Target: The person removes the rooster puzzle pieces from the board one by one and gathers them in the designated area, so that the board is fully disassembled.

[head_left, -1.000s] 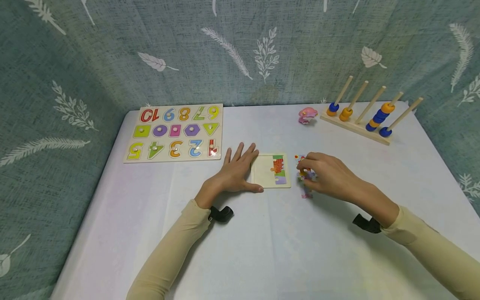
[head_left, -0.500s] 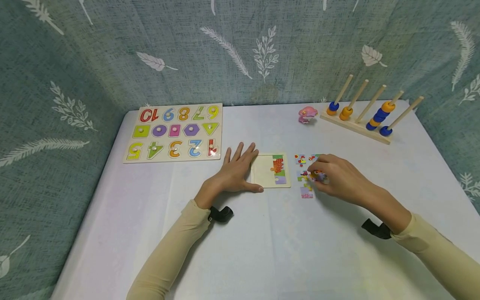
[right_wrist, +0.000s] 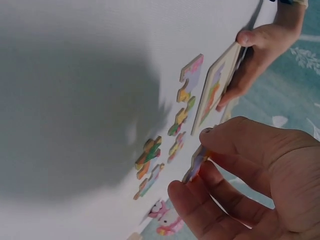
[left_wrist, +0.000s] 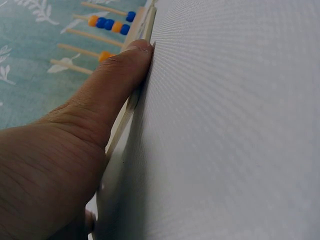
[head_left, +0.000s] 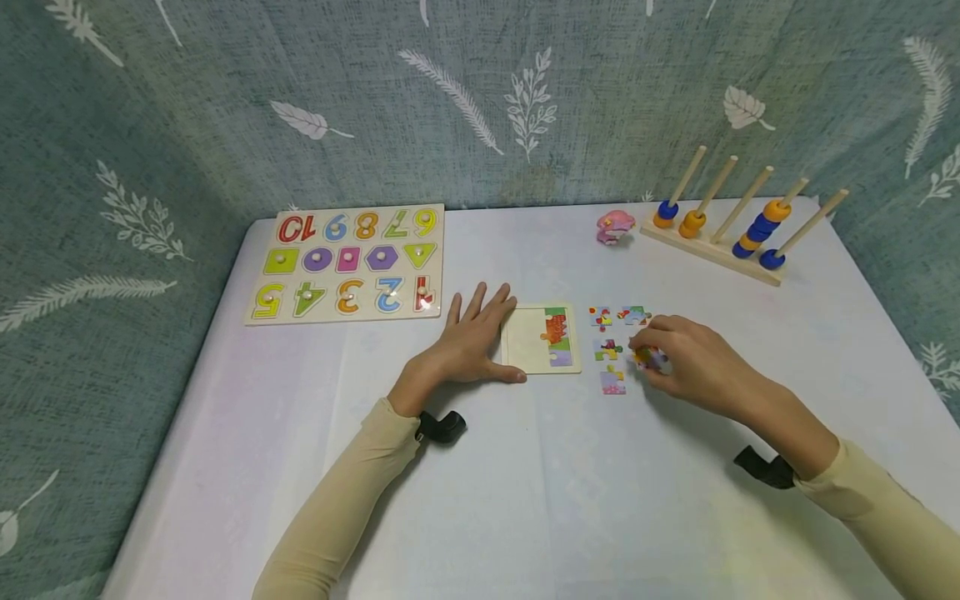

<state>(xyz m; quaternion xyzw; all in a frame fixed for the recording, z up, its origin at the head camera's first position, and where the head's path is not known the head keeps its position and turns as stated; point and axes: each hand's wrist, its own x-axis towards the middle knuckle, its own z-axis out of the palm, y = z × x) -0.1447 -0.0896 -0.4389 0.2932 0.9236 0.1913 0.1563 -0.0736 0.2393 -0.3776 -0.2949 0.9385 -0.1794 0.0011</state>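
My left hand [head_left: 467, 348] lies with spread fingers against the left side of a small wooden puzzle tray [head_left: 525, 342]. Its thumb [left_wrist: 117, 82] rests along the tray's near edge. Joined pieces showing a red-orange picture [head_left: 556, 333] fill the tray's right side; the left side is bare wood. Right of the tray, my right hand [head_left: 697, 367] pinches a puzzle piece [right_wrist: 196, 162] between thumb and fingers, raised off the table in the right wrist view. Several loose puzzle pieces [head_left: 612, 382] lie between the tray and that hand, including one [head_left: 634, 316] at the upper right.
A number-and-shape board [head_left: 345, 265] lies at the back left. A pink toy figure [head_left: 615, 227] stands behind the loose pieces. At the back right is a wooden peg stand [head_left: 712, 254] with blue and orange beads. A patterned curtain [head_left: 480, 100] borders the table's back.
My right hand has moved right, away from the tray, with a puzzle piece in its fingers, uncovering the loose pieces. My left hand has stayed on the tray.
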